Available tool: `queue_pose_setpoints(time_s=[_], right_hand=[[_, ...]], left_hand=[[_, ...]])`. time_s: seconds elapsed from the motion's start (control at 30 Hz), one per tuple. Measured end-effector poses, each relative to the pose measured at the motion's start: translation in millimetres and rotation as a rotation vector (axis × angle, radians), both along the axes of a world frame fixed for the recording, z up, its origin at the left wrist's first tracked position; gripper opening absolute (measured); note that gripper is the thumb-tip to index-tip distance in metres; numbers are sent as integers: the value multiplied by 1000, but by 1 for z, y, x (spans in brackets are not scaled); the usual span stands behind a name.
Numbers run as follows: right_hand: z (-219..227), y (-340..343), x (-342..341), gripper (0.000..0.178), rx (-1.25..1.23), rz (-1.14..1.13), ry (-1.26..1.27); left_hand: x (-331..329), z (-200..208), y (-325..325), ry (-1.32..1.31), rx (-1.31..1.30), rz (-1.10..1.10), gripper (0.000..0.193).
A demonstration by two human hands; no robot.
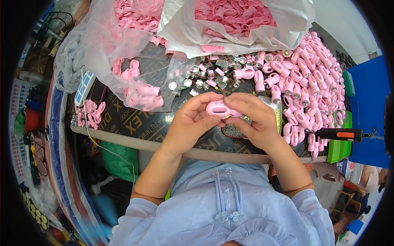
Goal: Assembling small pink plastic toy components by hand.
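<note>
Over the front part of the table, my left hand (193,119) and my right hand (256,117) hold a small pink flashlight shell (217,108) between them. It lies sideways, with a dark slot facing up. My left fingers and thumb grip its left end. The right fingers close around its other end, which they partly hide. A bright yellow-green bit shows at its lower side, by my right fingertips. Just below my hands is a tray of small metal screws (234,131), partly covered by my right hand. Beside my right wrist sits a container of yellow-green pieces (278,119).
Pink flashlights (308,78) are heaped at the right, near a black-and-orange power screwdriver (338,134) and a green basket (340,143). Reflectors and circuit parts (209,74) lie mid-table. Behind stand a white sack (176,28) and a clear bag (98,45) with pink shells. Pink pieces (93,114) lie left.
</note>
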State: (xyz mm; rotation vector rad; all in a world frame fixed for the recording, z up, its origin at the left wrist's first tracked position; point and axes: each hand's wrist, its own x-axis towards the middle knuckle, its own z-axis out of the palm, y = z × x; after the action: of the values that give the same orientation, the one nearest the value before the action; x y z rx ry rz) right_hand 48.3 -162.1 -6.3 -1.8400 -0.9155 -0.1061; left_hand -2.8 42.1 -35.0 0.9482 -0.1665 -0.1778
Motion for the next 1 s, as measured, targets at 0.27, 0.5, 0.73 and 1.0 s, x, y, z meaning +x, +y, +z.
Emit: queue_pose_setpoints(time_s=[0.27,0.5,0.73,1.0], right_hand=[[-1,0,-2,47,-23,7,-18],[0,-1,-3,43,-60,-11,-64],[0,-3,-1,43,-46,-22,-75],[0,-11,1,47,10,-15,40]], left_hand=[[-1,2,1,38,-13,-4,45],[1,7,3,59,14,-27,43],[2,10,1,64,-12,-44,42],[11,12,3,167,-184,-170,36]])
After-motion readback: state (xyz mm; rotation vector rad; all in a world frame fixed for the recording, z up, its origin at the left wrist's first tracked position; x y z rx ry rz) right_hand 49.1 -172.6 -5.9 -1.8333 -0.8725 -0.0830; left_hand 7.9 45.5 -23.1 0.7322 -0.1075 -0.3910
